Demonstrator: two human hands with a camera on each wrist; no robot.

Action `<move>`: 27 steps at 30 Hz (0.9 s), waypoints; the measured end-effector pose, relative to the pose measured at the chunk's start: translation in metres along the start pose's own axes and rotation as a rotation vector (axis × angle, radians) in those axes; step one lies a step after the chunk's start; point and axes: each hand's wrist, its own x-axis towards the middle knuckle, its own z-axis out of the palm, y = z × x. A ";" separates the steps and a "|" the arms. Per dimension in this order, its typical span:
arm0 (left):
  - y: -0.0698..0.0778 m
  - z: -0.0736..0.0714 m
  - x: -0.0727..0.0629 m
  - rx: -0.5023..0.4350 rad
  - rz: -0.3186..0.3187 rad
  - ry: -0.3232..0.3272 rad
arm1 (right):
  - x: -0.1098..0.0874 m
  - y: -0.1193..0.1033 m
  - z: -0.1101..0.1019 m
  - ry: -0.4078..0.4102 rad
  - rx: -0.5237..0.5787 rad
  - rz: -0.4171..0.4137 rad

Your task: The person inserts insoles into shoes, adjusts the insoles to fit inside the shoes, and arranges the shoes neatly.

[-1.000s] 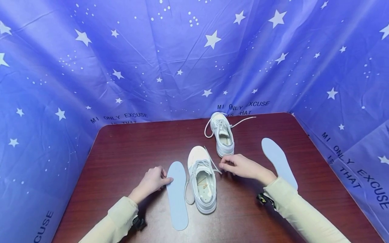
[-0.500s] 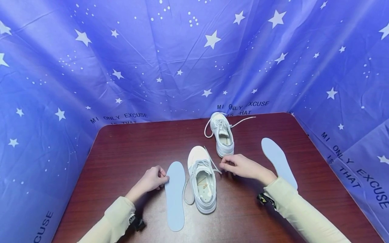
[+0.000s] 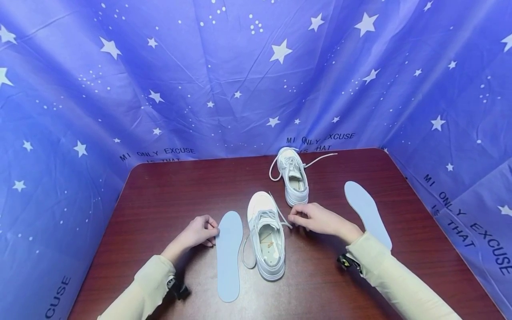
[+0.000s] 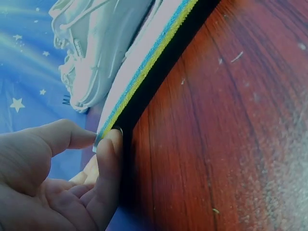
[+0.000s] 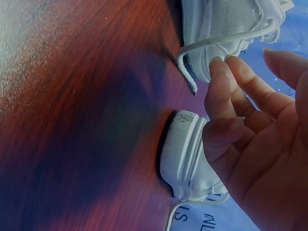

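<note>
In the head view my left hand point(image 3: 198, 232) pinches the left edge of a pale blue insole point(image 3: 229, 260), near its front end. The left wrist view shows thumb and finger at that insole's layered blue and yellow edge point(image 4: 149, 60), which stands off the table with a dark gap below. Just right of it lies a white lace-up sneaker point(image 3: 259, 205), toe pointing away, its opening facing me. My right hand point(image 3: 320, 218) hovers between this sneaker and a second white sneaker point(image 3: 297, 198), fingers loosely bent and holding nothing. A loose shoelace point(image 5: 216, 43) passes close to its fingertips.
A second pale blue insole point(image 3: 366, 206) lies at the right, partly behind the right sleeve point(image 3: 384, 266). The dark red-brown table point(image 3: 180, 186) ends at a blue star-printed curtain point(image 3: 224, 89) on three sides. The second sneaker's laces trail near the back edge.
My left hand has slid slightly left, and the insole has shifted and turned a little with it. The thumb has gone from the insole's top to its edge. My right hand stays put.
</note>
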 end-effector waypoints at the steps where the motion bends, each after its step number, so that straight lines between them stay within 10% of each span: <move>1: -0.001 -0.001 0.001 -0.011 -0.002 -0.011 | 0.000 0.000 0.000 0.000 -0.001 0.000; 12: -0.009 -0.015 0.002 -0.210 0.030 -0.231 | 0.000 -0.002 0.000 0.007 -0.008 -0.006; 27: 0.009 -0.024 -0.002 -0.412 0.073 -0.291 | 0.001 -0.032 0.001 0.183 -0.176 -0.077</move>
